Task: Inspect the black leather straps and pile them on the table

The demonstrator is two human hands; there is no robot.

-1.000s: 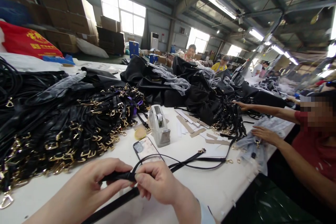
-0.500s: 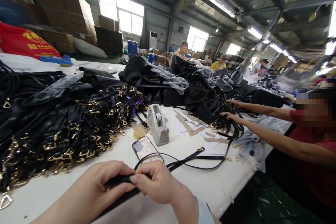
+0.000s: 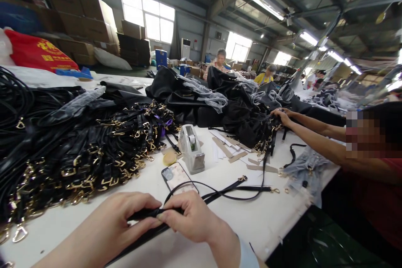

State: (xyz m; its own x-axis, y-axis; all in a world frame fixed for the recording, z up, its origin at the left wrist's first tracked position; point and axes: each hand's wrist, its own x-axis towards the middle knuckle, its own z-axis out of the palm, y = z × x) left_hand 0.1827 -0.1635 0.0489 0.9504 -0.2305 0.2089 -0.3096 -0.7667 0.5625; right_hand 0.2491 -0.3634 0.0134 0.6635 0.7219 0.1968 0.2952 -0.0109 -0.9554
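My left hand [image 3: 125,217] and my right hand [image 3: 191,217] are close together above the near edge of the table, fingers pinched on a black strap [image 3: 141,214]. From my right hand the strap's length runs out to the right over the white tabletop, where a gold clasp [image 3: 242,179] and another gold clip [image 3: 274,190] lie at strap ends. Just beyond my hands rests a phone [image 3: 179,177], partly behind the strap. A grey tape dispenser [image 3: 192,150] stands past it, with a yellowish roll of tape [image 3: 170,158] at its left.
A large heap of black straps with gold hardware [image 3: 78,150] covers the left side. Black bags [image 3: 201,100] are piled behind, near paper and card strips [image 3: 228,146]. At the right a co-worker's hands [image 3: 282,116] hold a bundle of straps [image 3: 266,134].
My two hands keep their pinch on the strap with hardly any movement. The co-worker's hands have come together and lifted the strap bundle slightly. The view has shifted a little.
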